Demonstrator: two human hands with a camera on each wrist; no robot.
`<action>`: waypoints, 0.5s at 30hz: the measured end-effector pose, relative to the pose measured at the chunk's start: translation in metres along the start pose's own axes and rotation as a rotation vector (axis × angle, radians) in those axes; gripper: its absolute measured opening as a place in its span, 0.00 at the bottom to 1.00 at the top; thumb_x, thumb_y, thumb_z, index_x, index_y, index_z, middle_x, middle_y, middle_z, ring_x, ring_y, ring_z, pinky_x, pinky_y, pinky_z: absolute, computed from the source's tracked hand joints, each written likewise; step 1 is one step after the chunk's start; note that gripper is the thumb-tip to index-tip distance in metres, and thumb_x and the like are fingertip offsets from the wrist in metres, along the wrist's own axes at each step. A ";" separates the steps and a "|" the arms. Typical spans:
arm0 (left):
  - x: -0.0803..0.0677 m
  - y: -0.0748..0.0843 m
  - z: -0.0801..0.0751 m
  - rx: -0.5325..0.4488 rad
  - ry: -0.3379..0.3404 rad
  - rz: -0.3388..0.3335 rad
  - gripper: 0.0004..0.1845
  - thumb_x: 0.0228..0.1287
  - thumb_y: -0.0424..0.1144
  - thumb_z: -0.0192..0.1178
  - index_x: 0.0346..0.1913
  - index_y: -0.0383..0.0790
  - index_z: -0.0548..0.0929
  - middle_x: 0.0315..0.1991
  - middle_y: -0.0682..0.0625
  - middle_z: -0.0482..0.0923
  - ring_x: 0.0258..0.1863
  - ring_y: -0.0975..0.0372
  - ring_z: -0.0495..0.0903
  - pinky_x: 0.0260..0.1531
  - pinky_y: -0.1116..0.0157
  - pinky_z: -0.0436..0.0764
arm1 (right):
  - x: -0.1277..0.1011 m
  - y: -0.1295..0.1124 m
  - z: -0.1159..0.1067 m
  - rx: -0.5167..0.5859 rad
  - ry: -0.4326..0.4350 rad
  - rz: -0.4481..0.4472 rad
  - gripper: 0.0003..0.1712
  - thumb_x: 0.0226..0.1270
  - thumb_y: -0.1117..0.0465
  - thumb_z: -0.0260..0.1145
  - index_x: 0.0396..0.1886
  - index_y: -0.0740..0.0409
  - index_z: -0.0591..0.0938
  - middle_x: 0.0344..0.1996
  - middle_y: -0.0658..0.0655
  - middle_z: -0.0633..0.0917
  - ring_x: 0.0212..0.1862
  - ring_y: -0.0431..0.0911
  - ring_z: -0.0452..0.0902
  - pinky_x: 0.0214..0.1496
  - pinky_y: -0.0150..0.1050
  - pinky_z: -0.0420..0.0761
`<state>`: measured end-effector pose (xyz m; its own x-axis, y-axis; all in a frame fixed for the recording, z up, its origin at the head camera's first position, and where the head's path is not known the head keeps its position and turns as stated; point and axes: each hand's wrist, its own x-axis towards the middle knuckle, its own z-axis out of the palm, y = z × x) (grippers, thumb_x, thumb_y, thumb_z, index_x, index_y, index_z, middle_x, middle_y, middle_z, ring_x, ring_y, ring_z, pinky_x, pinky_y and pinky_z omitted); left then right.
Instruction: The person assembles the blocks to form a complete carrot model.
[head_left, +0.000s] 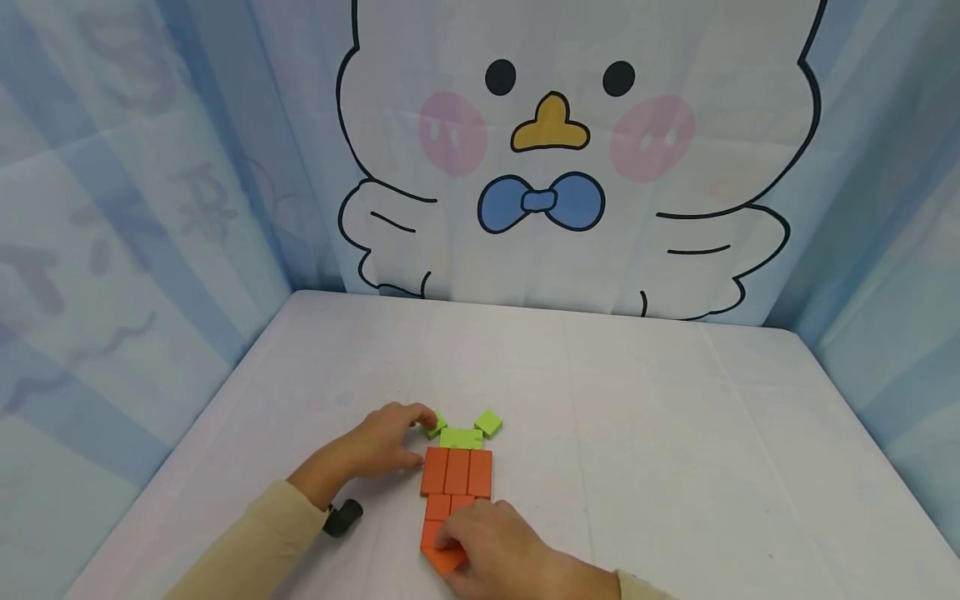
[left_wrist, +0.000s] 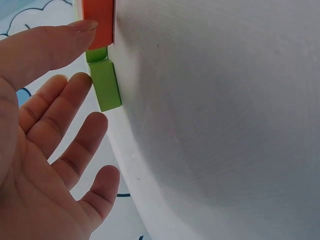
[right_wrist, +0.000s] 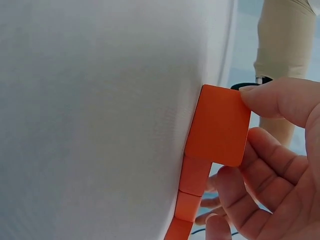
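Flat orange blocks [head_left: 456, 472] lie side by side in rows on the white table, narrowing toward me. At their far end sits a green block [head_left: 461, 438], with a small tilted green block [head_left: 489, 423] at its right and another [head_left: 439, 427] at its left. My left hand [head_left: 375, 442] is beside that left corner, thumb at the edge of an orange block [left_wrist: 101, 22] and relaxed fingers by the green block [left_wrist: 106, 86]. With thumb and fingers, my right hand [head_left: 510, 550] pinches an orange block [right_wrist: 218, 125] at the near, pointed end.
A black wrist camera [head_left: 343, 518] juts from the left sleeve, just above the table [head_left: 660, 450]. Behind the far edge hangs a curtain [head_left: 555, 258] printed with a cartoon bird, and blue-and-white curtains [head_left: 112, 250] stand along both sides.
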<state>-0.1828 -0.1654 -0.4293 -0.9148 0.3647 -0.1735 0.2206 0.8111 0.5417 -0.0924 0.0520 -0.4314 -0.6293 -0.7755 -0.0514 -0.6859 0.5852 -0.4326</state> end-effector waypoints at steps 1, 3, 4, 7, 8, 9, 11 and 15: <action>0.000 0.000 0.000 0.001 0.001 0.000 0.23 0.55 0.32 0.75 0.53 0.47 0.80 0.50 0.55 0.78 0.55 0.55 0.74 0.56 0.53 0.76 | 0.000 0.000 0.000 -0.001 -0.003 0.002 0.12 0.60 0.52 0.75 0.42 0.46 0.85 0.34 0.34 0.78 0.35 0.30 0.67 0.37 0.29 0.69; 0.000 -0.001 0.001 0.003 0.005 0.004 0.23 0.55 0.33 0.75 0.53 0.47 0.80 0.50 0.55 0.78 0.55 0.54 0.75 0.56 0.53 0.76 | 0.000 0.000 0.000 -0.001 -0.007 0.006 0.12 0.60 0.52 0.75 0.42 0.46 0.85 0.34 0.34 0.78 0.35 0.30 0.67 0.38 0.29 0.69; 0.000 -0.001 0.001 0.005 0.006 0.007 0.23 0.55 0.33 0.75 0.54 0.47 0.80 0.50 0.55 0.78 0.55 0.54 0.75 0.56 0.53 0.76 | 0.000 0.000 0.000 -0.003 -0.006 0.006 0.11 0.60 0.52 0.75 0.42 0.46 0.85 0.34 0.34 0.78 0.35 0.30 0.67 0.38 0.29 0.69; 0.000 -0.002 0.001 0.009 0.009 0.010 0.24 0.55 0.33 0.75 0.54 0.47 0.80 0.50 0.55 0.78 0.55 0.54 0.75 0.56 0.53 0.76 | 0.000 0.000 -0.001 -0.007 0.000 0.005 0.11 0.60 0.52 0.75 0.41 0.45 0.85 0.34 0.34 0.78 0.35 0.30 0.68 0.38 0.30 0.69; 0.000 -0.002 0.001 0.010 0.009 0.010 0.24 0.55 0.33 0.75 0.54 0.47 0.80 0.50 0.55 0.78 0.55 0.54 0.75 0.56 0.53 0.76 | 0.000 0.000 -0.001 -0.007 0.003 0.004 0.11 0.60 0.52 0.75 0.41 0.46 0.85 0.34 0.34 0.78 0.35 0.30 0.68 0.38 0.29 0.69; 0.000 -0.001 0.001 0.012 0.009 0.010 0.24 0.55 0.33 0.75 0.54 0.47 0.80 0.50 0.55 0.78 0.55 0.54 0.75 0.56 0.53 0.76 | 0.000 0.000 -0.001 -0.004 0.000 0.005 0.11 0.60 0.52 0.74 0.41 0.46 0.85 0.34 0.34 0.78 0.35 0.30 0.68 0.38 0.30 0.69; 0.000 -0.001 0.001 0.014 0.008 0.009 0.24 0.55 0.33 0.75 0.54 0.47 0.80 0.50 0.55 0.78 0.55 0.54 0.75 0.56 0.53 0.76 | 0.000 0.000 -0.001 0.002 -0.003 0.008 0.11 0.60 0.52 0.74 0.41 0.46 0.85 0.34 0.34 0.78 0.35 0.31 0.68 0.38 0.29 0.69; 0.000 0.000 0.000 0.011 0.004 0.007 0.24 0.54 0.33 0.75 0.54 0.47 0.80 0.50 0.55 0.78 0.55 0.54 0.75 0.55 0.53 0.76 | -0.003 0.003 -0.006 0.069 -0.032 0.054 0.13 0.60 0.51 0.75 0.44 0.45 0.84 0.35 0.33 0.76 0.38 0.32 0.68 0.41 0.32 0.71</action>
